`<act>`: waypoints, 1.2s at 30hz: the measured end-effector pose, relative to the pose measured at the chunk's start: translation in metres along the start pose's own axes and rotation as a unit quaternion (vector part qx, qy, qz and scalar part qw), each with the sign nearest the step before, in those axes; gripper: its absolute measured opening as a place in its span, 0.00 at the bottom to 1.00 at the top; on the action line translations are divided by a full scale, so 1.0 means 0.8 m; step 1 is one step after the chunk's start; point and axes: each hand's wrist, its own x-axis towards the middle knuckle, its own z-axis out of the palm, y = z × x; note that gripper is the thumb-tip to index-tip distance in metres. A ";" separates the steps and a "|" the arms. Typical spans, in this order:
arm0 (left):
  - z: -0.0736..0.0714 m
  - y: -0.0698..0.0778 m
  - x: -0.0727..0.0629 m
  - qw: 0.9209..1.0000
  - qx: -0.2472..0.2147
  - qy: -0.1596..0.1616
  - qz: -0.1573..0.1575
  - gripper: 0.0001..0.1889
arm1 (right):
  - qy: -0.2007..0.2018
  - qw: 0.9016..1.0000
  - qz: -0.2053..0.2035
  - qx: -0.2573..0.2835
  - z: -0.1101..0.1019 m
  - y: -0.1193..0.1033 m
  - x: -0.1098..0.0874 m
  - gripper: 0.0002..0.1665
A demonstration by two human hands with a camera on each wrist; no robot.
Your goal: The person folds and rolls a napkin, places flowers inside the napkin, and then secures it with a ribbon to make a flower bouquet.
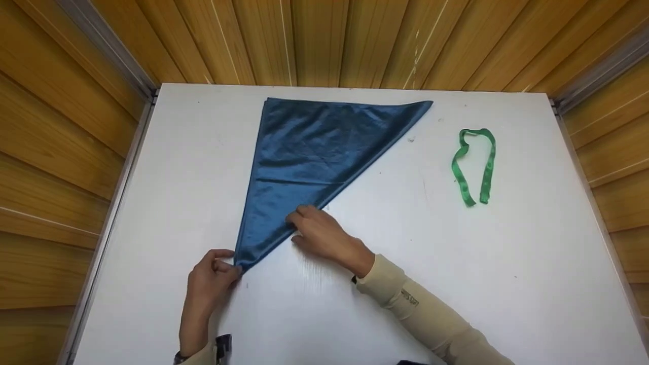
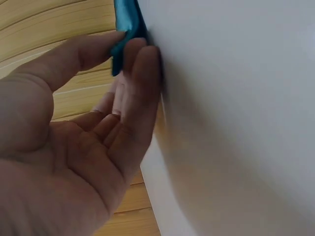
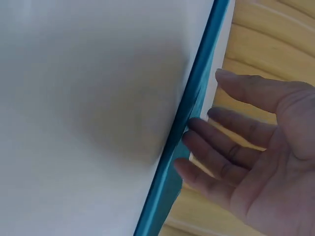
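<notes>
Fingers (image 2: 142,73) of the left hand (image 1: 208,282): thumb and fingertips brought together, pinching the near corner of a shiny dark-blue triangular folded cloth (image 1: 304,147). Right hand (image 1: 324,235): fingers loosely bent, thumb well apart from them, fingertips at the cloth's long slanting edge, nothing gripped. Cloth lies on a flat white tabletop (image 1: 507,304). Narrow green satiny ribbon (image 1: 489,170), bent in an inverted U, lies to its right, apart.

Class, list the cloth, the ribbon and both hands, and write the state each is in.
Blue cloth: folded into a triangle, lightly creased.
Green ribbon: lying loose, bent back on itself, ends apart.
Left hand: pinching the cloth's near corner.
Right hand: fingers relaxed, at the cloth's slanted edge.
</notes>
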 end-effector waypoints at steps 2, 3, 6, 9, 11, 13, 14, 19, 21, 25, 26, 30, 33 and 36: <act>0.003 0.004 0.000 1.000 -0.009 0.005 0.005 0.20 | -0.018 0.999 -0.026 0.024 0.005 -0.015 0.002 0.20; 0.005 0.006 -0.001 1.000 -0.019 0.008 0.007 0.19 | -0.027 0.998 -0.038 0.039 0.008 -0.022 0.003 0.19; 0.011 0.012 -0.004 0.998 -0.058 0.018 0.018 0.15 | -0.037 0.993 -0.066 0.091 0.019 -0.042 0.007 0.19; 0.016 0.017 -0.007 0.994 -0.104 0.029 0.035 0.10 | -0.029 0.988 -0.076 0.133 0.029 -0.056 0.009 0.20; 0.018 0.020 -0.008 0.990 -0.127 0.036 0.046 0.08 | -0.019 0.985 -0.074 0.154 0.035 -0.062 0.010 0.20; 0.019 0.023 -0.008 0.987 -0.142 0.042 0.053 0.07 | -0.005 0.983 -0.070 0.169 0.039 -0.065 0.010 0.20; 0.019 0.024 -0.008 0.986 -0.150 0.043 0.055 0.08 | 0.003 0.982 -0.066 0.175 0.041 -0.066 0.010 0.20; 0.018 0.028 -0.010 0.979 -0.192 0.027 0.058 0.11 | 0.047 0.976 -0.042 0.210 0.050 -0.061 0.011 0.15; 0.020 0.028 -0.010 0.977 -0.206 0.016 0.060 0.13 | 0.063 0.970 -0.036 0.232 0.053 -0.057 0.013 0.12; 0.025 0.024 -0.006 0.979 -0.195 0.037 0.055 0.14 | 0.064 0.948 0.000 0.313 0.055 -0.044 0.020 0.06; 0.028 0.023 -0.003 0.981 -0.182 0.050 0.049 0.14 | 0.057 0.942 0.014 0.329 0.055 -0.040 0.022 0.05; 0.037 0.022 0.007 0.991 -0.093 0.091 0.019 0.17 | 0.023 0.929 0.063 0.365 0.054 -0.026 0.026 0.05; 0.042 0.022 0.011 0.995 -0.043 0.094 0.003 0.19 | 0.010 0.936 0.073 0.344 0.055 -0.021 0.028 0.04; 0.045 0.023 0.013 0.995 -0.010 0.100 -0.007 0.21 | 0.016 0.950 0.082 0.302 0.055 -0.018 0.031 0.03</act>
